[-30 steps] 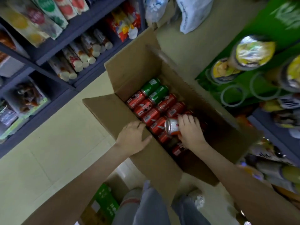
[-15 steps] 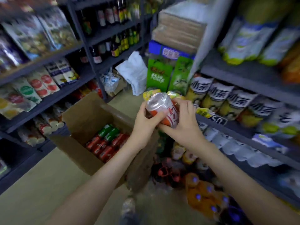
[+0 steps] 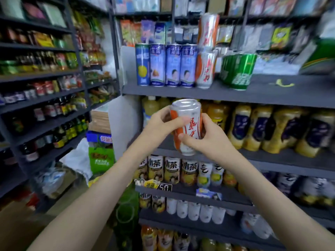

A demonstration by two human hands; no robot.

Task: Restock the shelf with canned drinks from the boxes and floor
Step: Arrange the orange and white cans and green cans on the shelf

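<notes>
Two bare hands share one drink can: the left hand (image 3: pixel 161 122) curls its fingers and thumb round the upper left side of the orange-and-white can (image 3: pixel 190 122). The right hand (image 3: pixel 208 140) grips the can's lower right side, its thumb lying across the front beneath the red lettering. The can is held in the air, roughly upright with its silver top leaning a little to the left. It is in front of the dark grey shelving, below the upper shelf board (image 3: pixel 253 95), and touches no shelf. On that board stand four tall blue cans (image 3: pixel 172 66) in a row. Just beside them to the right is a twin can (image 3: pixel 204 69) in the same orange and white, with a stacked can (image 3: pixel 208 29) of the same kind on top of it. Next to the right is a green can (image 3: pixel 237 71), blurred. Farther right on the board lies a small yellow-green scrap (image 3: pixel 281 83). Behind the held can, the level beneath carries yellow juice bottles (image 3: pixel 253 127) with dark labels, and the level under that carries tea bottles (image 3: pixel 172 169). To the left, a separate dark rack (image 3: pixel 45 98) holds small dark bottles and packets, too blurred to read.
</notes>
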